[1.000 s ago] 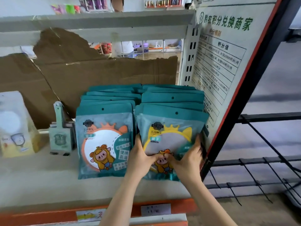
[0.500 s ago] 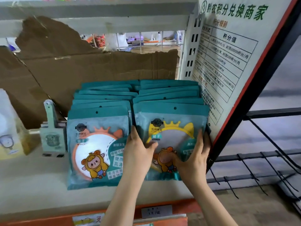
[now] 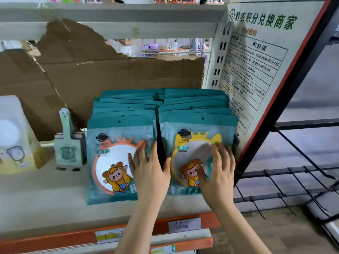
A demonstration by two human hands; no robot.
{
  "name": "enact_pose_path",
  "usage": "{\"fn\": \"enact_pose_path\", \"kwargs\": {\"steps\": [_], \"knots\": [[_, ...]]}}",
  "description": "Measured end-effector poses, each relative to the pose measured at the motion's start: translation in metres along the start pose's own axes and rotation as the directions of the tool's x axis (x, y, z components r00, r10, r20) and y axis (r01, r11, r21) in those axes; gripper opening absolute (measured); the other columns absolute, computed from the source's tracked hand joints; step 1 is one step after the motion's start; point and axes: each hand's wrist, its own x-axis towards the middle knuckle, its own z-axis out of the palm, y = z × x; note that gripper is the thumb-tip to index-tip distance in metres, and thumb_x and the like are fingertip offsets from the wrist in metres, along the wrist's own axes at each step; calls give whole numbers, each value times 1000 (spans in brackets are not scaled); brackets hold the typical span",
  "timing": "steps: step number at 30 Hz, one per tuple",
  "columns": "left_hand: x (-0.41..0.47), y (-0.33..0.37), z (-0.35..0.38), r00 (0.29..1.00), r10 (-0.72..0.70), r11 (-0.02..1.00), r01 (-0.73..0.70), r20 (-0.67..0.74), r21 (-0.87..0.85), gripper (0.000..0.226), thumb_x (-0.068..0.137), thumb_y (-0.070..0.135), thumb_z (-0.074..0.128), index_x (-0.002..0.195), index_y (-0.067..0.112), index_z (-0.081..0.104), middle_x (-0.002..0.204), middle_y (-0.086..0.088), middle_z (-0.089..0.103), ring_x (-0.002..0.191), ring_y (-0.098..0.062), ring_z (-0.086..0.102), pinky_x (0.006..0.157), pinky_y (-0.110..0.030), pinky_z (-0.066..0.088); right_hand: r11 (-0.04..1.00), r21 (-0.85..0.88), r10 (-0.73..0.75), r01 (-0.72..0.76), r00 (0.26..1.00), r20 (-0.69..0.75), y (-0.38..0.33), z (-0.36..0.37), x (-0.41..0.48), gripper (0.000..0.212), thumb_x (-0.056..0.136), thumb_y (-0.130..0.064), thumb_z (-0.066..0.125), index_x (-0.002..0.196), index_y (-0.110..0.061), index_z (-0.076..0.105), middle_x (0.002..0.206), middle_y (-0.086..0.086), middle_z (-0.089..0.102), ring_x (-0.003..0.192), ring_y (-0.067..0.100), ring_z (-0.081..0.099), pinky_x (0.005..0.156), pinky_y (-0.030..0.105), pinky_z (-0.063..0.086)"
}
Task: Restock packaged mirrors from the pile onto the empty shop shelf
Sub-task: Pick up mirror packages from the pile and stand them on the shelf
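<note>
Two rows of teal packaged mirrors stand overlapped on the white shelf (image 3: 42,195). The left row's front pack (image 3: 110,162) shows an orange-rimmed mirror; the right row's front pack (image 3: 190,143) shows a yellow-rimmed one. My left hand (image 3: 148,173) lies with straight fingers over the gap between the rows, touching the orange pack's right edge. With spread fingers, my right hand (image 3: 218,171) rests on the yellow pack's right half. Neither hand grips a pack.
Torn brown cardboard (image 3: 110,70) backs the shelf. A pale green handled item stack (image 3: 68,149) and a white-yellow box (image 3: 16,136) stand to the left. A printed sign board (image 3: 256,66) walls the right side, with black wire racks (image 3: 293,180) beyond. Orange price rail (image 3: 55,239) runs along the front.
Both hands let go of the yellow pack's lower edge and flattened out; the left hand slid left to the gap between the rows, and the right hand moved up over the pack's face.
</note>
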Motion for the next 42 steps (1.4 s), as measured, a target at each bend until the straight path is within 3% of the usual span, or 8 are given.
{"fn": "enact_pose_path", "kwargs": {"steps": [5,9,12,15,20,24,31,42], "knots": [[-8,-41,-19,971,-174,976,148,163,157,72,89,46,53,149,20,22,157,-19,12,143,-40,12,115,-53,8,972,8,-234,234,972,26,-41,5,2,34,83,-26,47,108,-8,61,122,17,57,119,37,41,100,44,33],[-26,-73,-45,959,-258,945,224,120,238,75,89,44,54,150,20,17,157,-16,11,142,-40,16,113,-55,16,923,123,-381,365,911,155,-81,15,-7,32,84,-25,51,108,-8,63,111,10,62,108,26,48,92,32,38],[-41,-96,-68,923,-362,901,312,127,301,76,93,50,44,151,25,2,159,-9,4,145,-32,12,116,-51,13,861,184,-509,475,787,350,-104,29,-18,41,76,-26,62,114,-10,62,109,7,65,102,26,58,88,29,44],[-66,-119,-97,881,-469,844,426,65,328,68,94,49,41,150,24,10,157,-10,17,141,-31,23,114,-47,23,816,274,-571,508,639,516,-129,41,-29,47,78,-25,65,122,-11,58,119,9,61,108,34,59,83,41,52],[-112,-148,-138,788,-615,759,590,8,275,56,95,44,44,143,20,29,141,-6,41,125,-28,44,101,-41,39,743,358,-634,566,423,647,-178,54,-47,51,95,-36,46,142,-22,32,141,2,41,130,23,39,101,32,35],[-139,-169,-161,714,-698,676,684,-59,276,57,95,46,43,144,22,27,142,-1,40,127,-24,44,100,-39,38,696,471,-706,542,398,586,-211,63,-65,45,94,-33,48,136,-19,44,136,4,51,125,24,46,104,34,35],[-169,-223,-203,597,-796,556,787,-102,267,60,95,46,42,147,22,23,144,-4,39,128,-25,42,102,-42,37,628,552,-762,548,291,578,-281,83,-100,52,95,-40,46,143,-23,32,143,-3,42,131,15,37,108,32,31],[-185,-338,-277,621,-783,579,747,-30,328,59,96,44,40,148,27,17,152,-3,27,135,-27,33,105,-41,29,656,527,-726,540,262,636,-406,130,-155,49,93,-35,51,138,-19,39,135,2,44,124,22,39,102,34,35]]}}
